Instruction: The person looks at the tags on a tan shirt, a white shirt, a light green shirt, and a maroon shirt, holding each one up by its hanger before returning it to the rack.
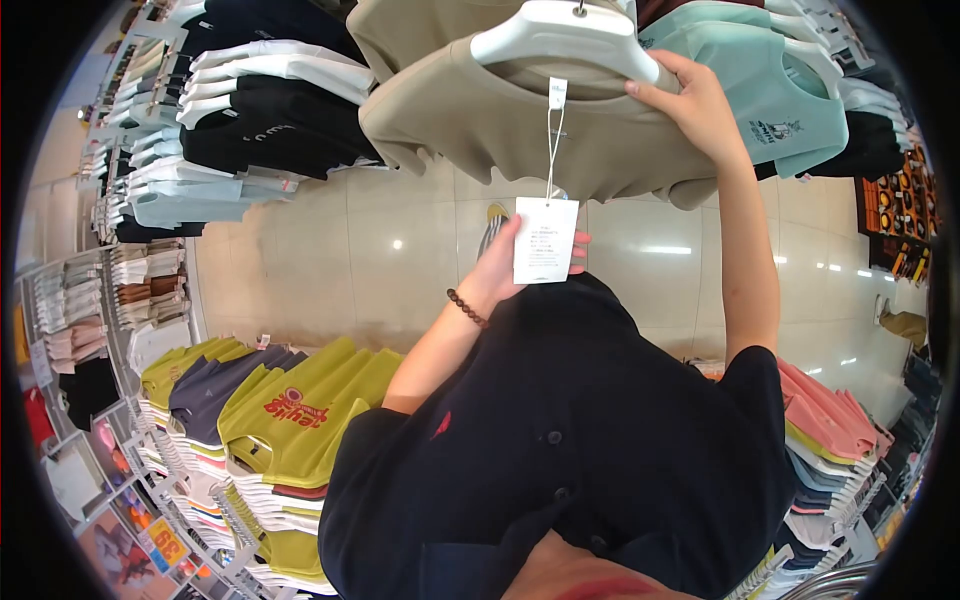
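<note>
A khaki T-shirt (520, 130) hangs on a white hanger (560, 30) at the top centre. From its neckline a white paper tag (545, 240) dangles on a looped string. My left hand (505, 262) holds this tag from behind, its thumb at the tag's left edge and fingertips showing past the right edge. A brown bead bracelet (467, 308) circles my left wrist. My right hand (685, 95) grips the shirt's shoulder and the hanger's right end, thumb in front by the collar.
Black T-shirts (270, 125) hang at upper left, mint ones (785, 100) at upper right. Green shirts (310, 405) fill a lower-left rack, and pink shirts (825, 410) hang at lower right. Shelves with folded clothes line the far left. Tiled floor (380, 250) lies between the racks.
</note>
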### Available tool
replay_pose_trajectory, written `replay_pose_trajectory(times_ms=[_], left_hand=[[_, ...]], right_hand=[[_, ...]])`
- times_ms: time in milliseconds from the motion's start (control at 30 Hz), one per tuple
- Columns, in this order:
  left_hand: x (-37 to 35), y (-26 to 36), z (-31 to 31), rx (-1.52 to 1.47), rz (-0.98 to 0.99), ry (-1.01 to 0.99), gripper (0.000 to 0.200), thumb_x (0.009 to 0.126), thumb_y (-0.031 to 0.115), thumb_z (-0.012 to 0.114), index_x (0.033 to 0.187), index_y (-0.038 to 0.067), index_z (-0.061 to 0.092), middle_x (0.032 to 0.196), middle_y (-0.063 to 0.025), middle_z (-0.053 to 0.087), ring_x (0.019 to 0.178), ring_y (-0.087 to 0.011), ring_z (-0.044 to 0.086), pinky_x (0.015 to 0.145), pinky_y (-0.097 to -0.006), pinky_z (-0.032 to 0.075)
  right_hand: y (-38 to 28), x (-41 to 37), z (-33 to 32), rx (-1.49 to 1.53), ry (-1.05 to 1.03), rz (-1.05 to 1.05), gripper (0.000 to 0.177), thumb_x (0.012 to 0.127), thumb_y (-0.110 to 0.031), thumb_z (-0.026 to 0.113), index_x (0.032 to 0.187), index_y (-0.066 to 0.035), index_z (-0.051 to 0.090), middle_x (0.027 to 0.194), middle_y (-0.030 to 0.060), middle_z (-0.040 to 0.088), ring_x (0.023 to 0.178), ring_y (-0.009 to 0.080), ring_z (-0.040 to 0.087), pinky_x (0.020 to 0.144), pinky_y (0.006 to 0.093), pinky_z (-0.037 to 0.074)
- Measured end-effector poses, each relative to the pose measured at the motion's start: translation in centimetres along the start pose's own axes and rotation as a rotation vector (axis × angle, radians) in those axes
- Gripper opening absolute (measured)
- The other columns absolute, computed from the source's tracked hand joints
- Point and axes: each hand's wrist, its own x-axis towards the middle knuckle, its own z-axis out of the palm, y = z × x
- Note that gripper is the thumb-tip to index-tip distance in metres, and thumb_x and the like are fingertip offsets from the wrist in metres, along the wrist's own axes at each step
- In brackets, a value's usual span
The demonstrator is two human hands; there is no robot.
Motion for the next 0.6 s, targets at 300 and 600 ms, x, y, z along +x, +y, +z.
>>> replay_pose_trajectory(times_ms=[300,600], left_hand=[[-2.1,-0.9,-2.8,0.480,0.116,0.301,0.034,0.099,0.014,0.059,0.128,-0.004,0.055,0.120,-0.0200,0.066,0.114,-0.0292,0.065,0.096,-0.0408,0.054],[3.8,8.3,5.2,1.984,1.230,0.073,0.023,0.077,0.009,0.075,0.091,0.010,0.057,0.093,-0.0080,0.068,0.085,-0.0318,0.063,0.076,-0.0409,0.049]], right_hand=[[-1.4,-3.3,0.4,-0.010,-0.107,0.106,0.036,0.083,-0.019,0.076,0.111,0.002,0.067,0.093,0.0054,0.070,0.086,0.0120,0.060,0.080,0.0270,0.048],[-0.3,-3.8,2.4,0.041,-0.100,0.002,0.035,0.081,-0.025,0.077,0.108,-0.003,0.070,0.084,0.0044,0.070,0.066,0.0106,0.055,0.060,0.0276,0.044]])
